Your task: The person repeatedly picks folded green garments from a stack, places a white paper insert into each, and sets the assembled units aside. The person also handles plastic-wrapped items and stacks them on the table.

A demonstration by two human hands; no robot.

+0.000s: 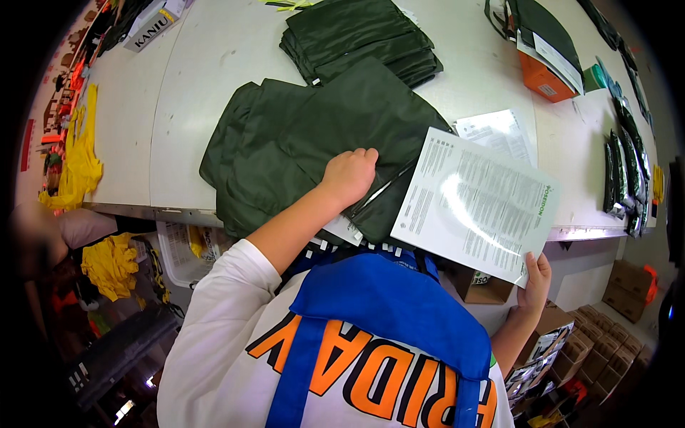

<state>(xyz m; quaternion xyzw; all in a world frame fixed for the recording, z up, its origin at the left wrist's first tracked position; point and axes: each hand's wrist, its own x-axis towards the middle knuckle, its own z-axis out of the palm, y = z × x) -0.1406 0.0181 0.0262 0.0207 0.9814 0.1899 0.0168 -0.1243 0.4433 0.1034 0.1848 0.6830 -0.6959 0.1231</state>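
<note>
A dark green fabric bag [285, 128] lies spread on the near part of the table. My left hand [349, 176] is closed on it, fingers curled in at the fabric beside a slit with a pale edge. My right hand [535, 278] grips the lower right corner of a glossy white printed sheet [478, 203], tilted over the table's front edge. The sheet's left side meets the right part of the bag; whether any of it is inside the slit I cannot tell. More printed sheets [497, 132] lie partly under it.
Behind the bag sits a stack of folded dark green bags [360, 39]. An orange box [546, 75] with papers and a dark bag stands at the back right. Packed dark pouches [622, 171] line the right edge. A yellow strap pile [78, 164] is at the left; cartons [592, 342] stand below right.
</note>
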